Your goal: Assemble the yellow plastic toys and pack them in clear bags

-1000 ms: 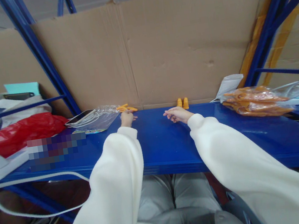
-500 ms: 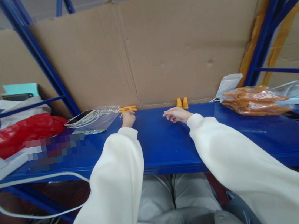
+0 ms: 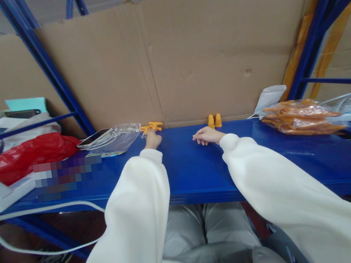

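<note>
My left hand [image 3: 152, 140] reaches to the back of the blue shelf [image 3: 187, 169] and is closed on a small orange plastic piece [image 3: 150, 127], which sticks up above its fingers. My right hand [image 3: 207, 135] rests on the shelf with its fingers loosely curled and nothing in them. Just behind it, two small orange cone-shaped pieces [image 3: 214, 121] stand against the cardboard wall [image 3: 184, 60]. Both arms wear white sleeves.
A clear bag with a white cable and a phone [image 3: 107, 139] lies left of my left hand. A red bag [image 3: 21, 156] and white boxes sit further left. A bag of orange parts [image 3: 302, 118] lies at right. Blue rack posts [image 3: 51, 71] flank the cardboard.
My left hand has lifted the orange piece slightly off the shelf and tilted it. My right hand has curled its fingers a little and stayed in place.
</note>
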Available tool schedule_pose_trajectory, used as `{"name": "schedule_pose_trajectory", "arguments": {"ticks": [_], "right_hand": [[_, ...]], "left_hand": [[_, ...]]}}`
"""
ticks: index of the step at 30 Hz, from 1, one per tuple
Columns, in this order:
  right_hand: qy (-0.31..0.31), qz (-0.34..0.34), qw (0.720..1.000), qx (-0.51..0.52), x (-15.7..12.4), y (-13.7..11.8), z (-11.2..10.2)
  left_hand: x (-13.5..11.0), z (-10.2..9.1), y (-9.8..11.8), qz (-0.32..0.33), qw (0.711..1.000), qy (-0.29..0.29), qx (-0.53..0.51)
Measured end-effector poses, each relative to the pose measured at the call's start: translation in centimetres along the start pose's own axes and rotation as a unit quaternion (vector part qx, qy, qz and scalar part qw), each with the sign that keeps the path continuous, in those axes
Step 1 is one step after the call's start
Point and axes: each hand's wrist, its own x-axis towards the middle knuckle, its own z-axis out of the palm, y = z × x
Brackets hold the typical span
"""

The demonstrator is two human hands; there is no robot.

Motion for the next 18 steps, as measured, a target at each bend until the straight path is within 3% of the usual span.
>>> {"name": "schedule_pose_trajectory", "arguments": {"ticks": [5,9,13,18], "right_hand": [[-0.002,-0.071,0.983,-0.171,0.2,0.2,0.5],[0.006,-0.11,0.962,-0.25,0.0,-0.3,0.6],[0.006,-0.119,0.952,-0.281,0.0,-0.3,0.5],[0.002,-0.121,0.96,-0.25,0.2,0.2,0.5]], "left_hand": [[-0.4,0.5,-0.1,0.021,0.997,-0.032,0.074],[-1.0,1.2,0.3,0.0,0.989,-0.077,0.129],[-1.4,1.7,0.6,-0.026,0.98,-0.134,0.143],[-1.7,1.8,0.4,0.001,0.966,-0.175,0.191]]}}
